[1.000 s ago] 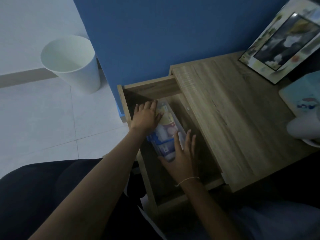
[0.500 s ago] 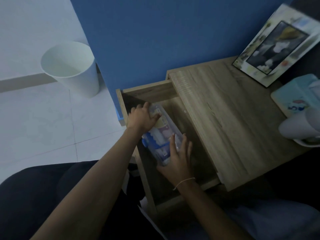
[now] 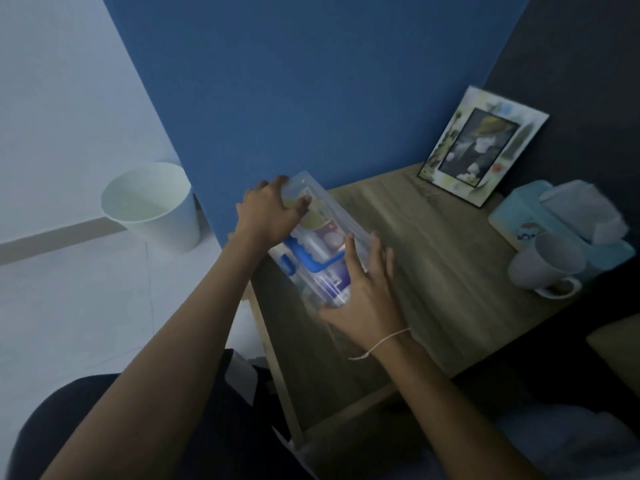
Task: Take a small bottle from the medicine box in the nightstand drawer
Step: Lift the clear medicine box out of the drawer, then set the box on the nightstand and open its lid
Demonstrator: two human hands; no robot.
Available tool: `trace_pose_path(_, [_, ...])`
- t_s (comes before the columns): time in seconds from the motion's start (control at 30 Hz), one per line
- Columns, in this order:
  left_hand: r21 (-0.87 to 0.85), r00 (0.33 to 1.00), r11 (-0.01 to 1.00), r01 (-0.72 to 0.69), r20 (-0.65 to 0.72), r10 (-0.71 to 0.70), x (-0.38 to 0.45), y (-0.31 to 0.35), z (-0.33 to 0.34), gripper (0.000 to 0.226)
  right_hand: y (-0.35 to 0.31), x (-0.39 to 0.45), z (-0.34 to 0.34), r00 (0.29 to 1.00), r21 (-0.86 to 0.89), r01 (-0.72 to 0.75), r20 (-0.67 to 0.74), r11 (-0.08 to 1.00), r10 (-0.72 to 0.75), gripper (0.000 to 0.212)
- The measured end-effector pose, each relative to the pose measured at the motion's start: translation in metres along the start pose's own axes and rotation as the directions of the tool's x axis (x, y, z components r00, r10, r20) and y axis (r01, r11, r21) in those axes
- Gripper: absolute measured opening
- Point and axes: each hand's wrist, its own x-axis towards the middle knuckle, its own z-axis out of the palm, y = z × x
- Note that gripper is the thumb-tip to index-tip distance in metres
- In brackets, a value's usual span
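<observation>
A clear plastic medicine box (image 3: 320, 237) with a blue handle and blue latch is held in the air between both hands, above the open wooden nightstand drawer (image 3: 294, 341). My left hand (image 3: 268, 213) grips its far end. My right hand (image 3: 363, 292) clasps its near end, fingers along the right side. Small bottles and packets with purple, yellow and white labels show through the lid, which stays closed. The box sits level with the left edge of the nightstand top (image 3: 450, 254).
On the nightstand top stand a photo frame (image 3: 481, 147), a light blue tissue box (image 3: 561, 220) and a white mug (image 3: 547, 265). A white waste bin (image 3: 152, 206) stands on the tiled floor at the left. A blue wall rises behind.
Both hands have lifted the medicine box up out of the drawer to the level of the nightstand top. The camera has tilted upward.
</observation>
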Motion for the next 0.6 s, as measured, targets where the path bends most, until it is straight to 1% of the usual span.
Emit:
trace_pose_path(0.17, [-0.091,0.988,0.996,-0.002,0.153,0.016,-0.001,0.026,0.023,0.067,0.047,0.018,-0.041,0.996,-0.060,-0.015,0.092,0.998,0.020,0.115])
trace_pose_path(0.27, [-0.099,0.980,0.994,-0.034,0.193,0.053,-0.007,0.032,0.044,0.067,0.070,0.018,-0.051,0.990,-0.095,-0.024,0.137,0.995,0.037,0.116])
trace_pose_path(0.33, [-0.085,0.977,0.996,-0.021,0.210,0.039,-0.008,0.033,0.056,0.070,0.080,0.017,-0.054,0.985,-0.085,-0.047,0.161,0.995,0.061,0.118])
trace_pose_path(0.43, [-0.059,0.977,0.998,-0.023,0.209,0.035,-0.006,0.033,0.065,0.072,0.087,0.020,-0.057,0.982,-0.097,-0.034,0.183,0.995,0.051,0.120])
trace_pose_path(0.5, [-0.031,0.979,0.998,-0.048,0.195,0.053,-0.008,0.034,0.067,0.071,0.088,0.024,-0.060,0.980,-0.163,-0.022,0.193,0.986,0.054,0.119])
trace_pose_path(0.53, [0.010,0.983,0.996,-0.087,0.160,0.084,-0.011,0.034,0.068,0.069,0.086,0.025,-0.060,0.982,-0.222,-0.020,0.179,0.975,0.060,0.118])
trace_pose_path(0.6, [0.130,0.974,0.966,-0.225,0.064,0.218,-0.021,0.034,0.072,0.063,0.080,0.021,-0.055,0.995,-0.320,0.005,0.099,0.948,0.028,0.110])
